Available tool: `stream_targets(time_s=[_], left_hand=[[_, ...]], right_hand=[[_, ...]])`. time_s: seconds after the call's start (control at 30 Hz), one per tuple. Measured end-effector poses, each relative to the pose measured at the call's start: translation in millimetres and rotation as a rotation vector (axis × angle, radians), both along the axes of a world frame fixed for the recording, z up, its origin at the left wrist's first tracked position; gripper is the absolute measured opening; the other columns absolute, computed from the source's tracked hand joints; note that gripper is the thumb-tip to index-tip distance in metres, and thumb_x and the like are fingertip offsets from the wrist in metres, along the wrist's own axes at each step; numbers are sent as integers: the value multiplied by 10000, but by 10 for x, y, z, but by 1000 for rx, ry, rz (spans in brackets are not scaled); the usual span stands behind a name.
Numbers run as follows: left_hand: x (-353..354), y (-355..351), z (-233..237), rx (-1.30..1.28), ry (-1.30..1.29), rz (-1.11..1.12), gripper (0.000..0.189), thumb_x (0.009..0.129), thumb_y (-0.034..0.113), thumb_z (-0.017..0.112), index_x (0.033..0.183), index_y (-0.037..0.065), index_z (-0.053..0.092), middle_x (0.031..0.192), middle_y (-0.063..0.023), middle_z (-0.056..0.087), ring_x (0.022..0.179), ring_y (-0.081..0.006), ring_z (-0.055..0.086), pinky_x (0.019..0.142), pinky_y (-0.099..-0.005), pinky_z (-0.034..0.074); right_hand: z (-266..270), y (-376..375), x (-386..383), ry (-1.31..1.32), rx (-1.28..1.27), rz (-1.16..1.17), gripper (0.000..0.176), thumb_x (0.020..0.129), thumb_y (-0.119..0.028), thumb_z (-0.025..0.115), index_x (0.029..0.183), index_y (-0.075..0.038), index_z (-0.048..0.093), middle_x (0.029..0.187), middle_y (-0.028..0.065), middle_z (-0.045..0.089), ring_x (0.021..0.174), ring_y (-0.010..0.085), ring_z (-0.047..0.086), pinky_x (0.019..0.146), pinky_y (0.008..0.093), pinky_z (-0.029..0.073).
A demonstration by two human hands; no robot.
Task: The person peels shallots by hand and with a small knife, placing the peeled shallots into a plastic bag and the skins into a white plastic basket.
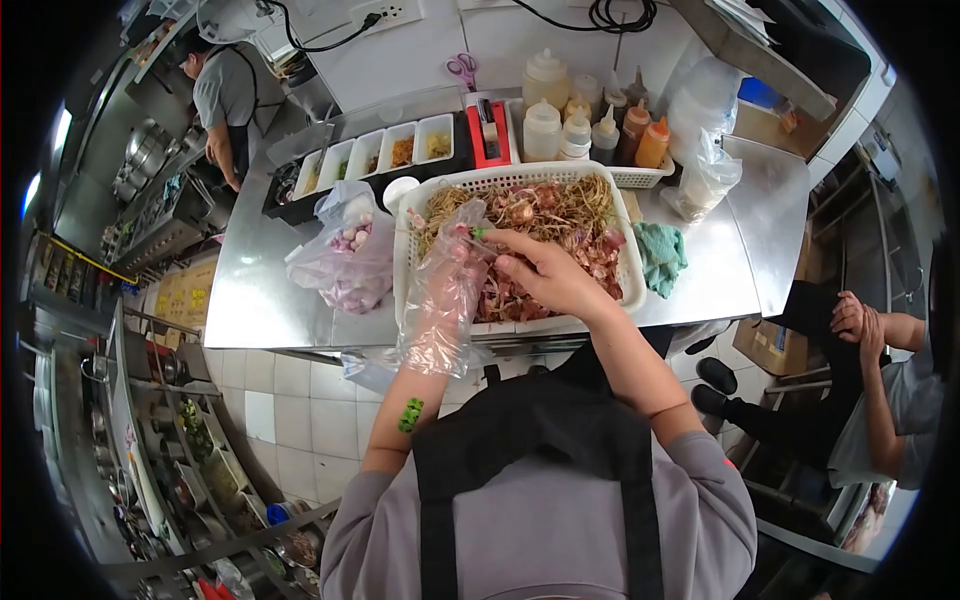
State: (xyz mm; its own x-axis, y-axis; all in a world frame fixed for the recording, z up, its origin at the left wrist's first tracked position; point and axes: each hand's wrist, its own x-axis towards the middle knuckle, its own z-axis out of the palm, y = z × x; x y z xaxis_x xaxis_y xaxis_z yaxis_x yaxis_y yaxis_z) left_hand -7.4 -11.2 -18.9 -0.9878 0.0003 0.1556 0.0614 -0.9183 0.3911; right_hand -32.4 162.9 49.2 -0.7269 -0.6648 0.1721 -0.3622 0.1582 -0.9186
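A loose clear plastic glove (437, 318) covers my left hand (456, 258) and wrist over the left part of a white basket (637, 268). Its fingers are bent together, partly hidden by shiny, crumpled plastic. My bare right hand (548, 270) reaches in from the right, index finger and thumb drawn together at the left fingertips. A small green piece (478, 233) shows where the two hands meet; I cannot tell what they hold. Beneath them the basket is heaped with reddish shallot skins (590, 235) and dry stringy roots (580, 195).
Left of the basket stands a plastic bag of peeled shallots (350, 245), by a white cup (400, 192). A green cloth (660, 257) lies right. Sauce bottles (542, 130) and condiment trays (402, 150) line the back. One person (225, 95) stands back left; another (885, 380) sits right.
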Motion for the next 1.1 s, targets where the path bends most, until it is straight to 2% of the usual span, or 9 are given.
stream_targets(time_s=[0.03,0.1,0.23,0.3,0.53,0.7,0.9,1.0,1.1], left_hand=[[0,27,22,-4,1,-3,366,822,58,640,1152,6,490,1020,-72,563,899,-164,573,676,-212,503],[10,116,64,-256,-64,218,353,804,105,678,1098,34,496,1009,-56,560,899,-161,568,713,-219,489],[51,159,196,-250,-67,237,338,816,88,660,1109,46,497,1032,-62,563,914,-175,575,762,-255,497],[120,203,350,-361,-80,249,356,819,77,655,1140,40,504,1060,-74,573,934,-175,579,796,-263,500],[58,150,167,-482,-26,245,438,800,26,659,1212,25,508,1078,-82,592,957,-162,576,839,-276,494],[64,178,245,-721,95,265,528,834,-10,598,1326,30,409,1278,-145,497,1111,-217,532,902,-311,469],[46,258,250,-535,119,244,437,909,30,509,1327,32,382,1293,-162,475,1193,-268,475,987,-347,409],[42,225,244,-552,65,214,383,921,57,501,1294,39,415,1256,-160,496,1161,-253,498,973,-349,426],[73,226,299,-645,31,236,348,929,79,493,1270,43,435,1212,-154,521,1114,-233,525,942,-341,453]], right_hand=[[11,-3,11,1,-4,-3,353,919,-150,510,1259,-57,482,1169,138,582,1034,227,569,896,311,422],[49,-17,58,40,-1,10,355,908,-131,518,1254,-58,488,1172,147,581,1020,262,587,878,321,438],[-26,-57,53,197,-33,-43,367,894,-115,528,1255,-60,486,1174,159,577,1017,298,593,872,334,446],[-27,-65,47,266,43,-68,379,884,-111,537,1255,-59,482,1178,160,576,1035,305,584,883,341,441],[-8,64,-7,186,-43,0,389,875,-127,552,1251,-57,480,1178,158,577,1040,293,585,889,345,440],[-3,182,-46,204,5,6,360,876,-144,567,1220,-54,514,1097,146,622,966,282,617,831,334,456],[-95,202,-81,167,-51,12,338,872,-127,574,1199,-51,533,1079,141,631,956,272,624,826,329,458],[-133,142,-45,217,-91,-35,350,859,-107,560,1206,-74,528,1046,181,619,907,347,609,814,365,463],[-154,100,-37,277,-118,-71,345,856,-93,560,1198,-69,531,1048,193,614,914,353,607,818,366,464]])
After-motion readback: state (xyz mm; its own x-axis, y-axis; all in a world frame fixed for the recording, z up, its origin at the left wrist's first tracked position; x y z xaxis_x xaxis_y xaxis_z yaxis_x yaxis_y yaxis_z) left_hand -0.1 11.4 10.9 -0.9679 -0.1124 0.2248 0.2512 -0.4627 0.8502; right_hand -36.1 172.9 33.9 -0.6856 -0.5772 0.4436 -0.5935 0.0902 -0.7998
